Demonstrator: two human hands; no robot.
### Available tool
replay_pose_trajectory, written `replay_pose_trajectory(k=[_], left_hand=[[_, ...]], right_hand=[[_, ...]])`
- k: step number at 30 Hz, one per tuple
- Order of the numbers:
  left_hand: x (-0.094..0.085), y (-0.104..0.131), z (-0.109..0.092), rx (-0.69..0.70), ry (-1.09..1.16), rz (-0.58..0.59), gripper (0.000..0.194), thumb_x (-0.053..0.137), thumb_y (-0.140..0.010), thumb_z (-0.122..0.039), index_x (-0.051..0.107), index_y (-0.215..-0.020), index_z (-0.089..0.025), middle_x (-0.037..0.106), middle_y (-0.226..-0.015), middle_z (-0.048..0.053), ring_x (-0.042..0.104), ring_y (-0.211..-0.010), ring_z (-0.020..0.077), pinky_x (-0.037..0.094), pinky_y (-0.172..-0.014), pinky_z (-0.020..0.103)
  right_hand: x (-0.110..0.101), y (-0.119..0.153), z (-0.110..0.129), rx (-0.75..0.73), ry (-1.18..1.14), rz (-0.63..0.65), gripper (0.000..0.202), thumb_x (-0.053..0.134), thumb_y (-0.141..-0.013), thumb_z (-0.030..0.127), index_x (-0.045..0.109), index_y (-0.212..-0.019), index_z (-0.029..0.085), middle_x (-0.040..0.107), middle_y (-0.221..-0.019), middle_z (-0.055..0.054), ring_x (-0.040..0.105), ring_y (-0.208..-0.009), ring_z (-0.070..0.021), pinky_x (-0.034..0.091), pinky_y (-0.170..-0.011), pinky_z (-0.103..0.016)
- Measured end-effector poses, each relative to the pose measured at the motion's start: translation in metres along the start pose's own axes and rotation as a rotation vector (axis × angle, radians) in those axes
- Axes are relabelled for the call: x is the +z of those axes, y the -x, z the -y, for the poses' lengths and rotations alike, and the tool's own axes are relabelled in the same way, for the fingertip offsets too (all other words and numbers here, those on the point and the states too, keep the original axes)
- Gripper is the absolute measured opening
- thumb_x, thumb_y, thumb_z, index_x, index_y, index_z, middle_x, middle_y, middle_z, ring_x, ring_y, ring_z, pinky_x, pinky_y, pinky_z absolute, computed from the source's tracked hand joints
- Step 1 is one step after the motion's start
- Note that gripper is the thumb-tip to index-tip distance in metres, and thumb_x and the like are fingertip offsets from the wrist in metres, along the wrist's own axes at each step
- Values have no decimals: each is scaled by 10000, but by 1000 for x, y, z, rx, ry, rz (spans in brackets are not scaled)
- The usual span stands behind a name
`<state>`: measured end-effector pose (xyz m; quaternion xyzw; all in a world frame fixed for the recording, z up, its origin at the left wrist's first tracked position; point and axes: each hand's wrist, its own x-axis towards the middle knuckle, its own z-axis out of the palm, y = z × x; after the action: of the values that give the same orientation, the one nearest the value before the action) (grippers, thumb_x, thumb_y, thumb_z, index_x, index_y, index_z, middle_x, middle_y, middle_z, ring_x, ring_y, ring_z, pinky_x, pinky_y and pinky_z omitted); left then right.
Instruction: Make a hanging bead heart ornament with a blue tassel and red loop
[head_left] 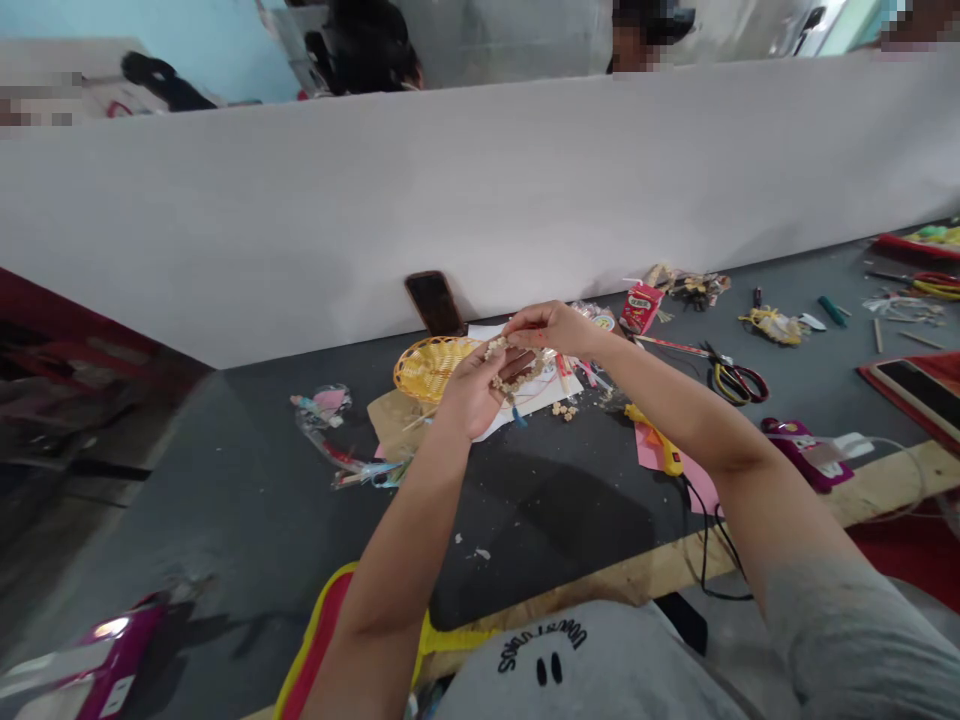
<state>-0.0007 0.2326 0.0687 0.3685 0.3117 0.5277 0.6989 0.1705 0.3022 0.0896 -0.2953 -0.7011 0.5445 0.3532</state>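
Note:
A ring-like string of small pale beads or flower pieces point(530, 377), with a blue tassel point(518, 416) hanging from it, is held up over the desk. My left hand point(472, 393) grips it from the left between thumb and fingers. From above and behind, my right hand point(553, 330) pinches its upper part, with the fingertips close to those of my left hand. Just behind my left hand sits a yellow woven basket point(420, 368). Under the hands lies white paper point(551, 398), and a small cluster of similar pale pieces point(564, 411) rests beside it.
A phone point(435, 303) leans against the white partition point(337, 220). To the right are a yellow glue gun point(661, 443) on pink paper, pliers point(739, 381), a red box point(641, 306) and a purple tape dispenser point(808, 452). Plastic-wrapped bits point(326, 405) lie left. People sit beyond the partition.

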Motion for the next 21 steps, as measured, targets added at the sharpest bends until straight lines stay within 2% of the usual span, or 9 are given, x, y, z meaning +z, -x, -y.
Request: replay_pose_trajectory(k=[3,9,13,17,21], left_hand=[[1,-1,0,88,6,54,320,807,-779,-331,684,-1041,-194,770,-1029,47,720,-1045,215,498,-1066,423],[3,-8,-4,231,-25,139,315,826,-759,-374,706,-1012,-230,770,-1040,33,694,-1113,228,462,-1097,427],[6,-9,-11,239,-4,174,395,839,-730,-442,707,-1054,-259,763,-1078,30,686,-1127,253,501,-1046,441],[9,-7,-17,227,-19,197,463,815,-750,-479,677,-1141,-274,726,-1195,58,654,-1190,280,513,-1019,455],[10,-6,-19,236,-37,222,433,791,-786,-444,668,-1164,-274,712,-1202,62,648,-1194,275,493,-1040,466]], right_hand=[[1,-3,7,2,-52,-86,174,780,-765,317,731,-846,172,698,-735,15,578,-650,-84,477,-617,-200],[-6,-5,42,-71,-10,-127,174,808,-753,278,705,-817,153,647,-692,27,510,-589,-62,420,-537,-188],[-9,-4,70,-88,-14,-118,137,777,-793,233,673,-812,146,581,-621,48,478,-511,-50,409,-468,-180],[-11,-4,90,-89,-17,-157,145,763,-821,224,640,-794,153,578,-621,49,532,-519,-46,477,-506,-171],[-9,-5,104,-108,10,-158,157,748,-843,224,619,-788,154,608,-642,27,582,-552,-59,516,-533,-179]])
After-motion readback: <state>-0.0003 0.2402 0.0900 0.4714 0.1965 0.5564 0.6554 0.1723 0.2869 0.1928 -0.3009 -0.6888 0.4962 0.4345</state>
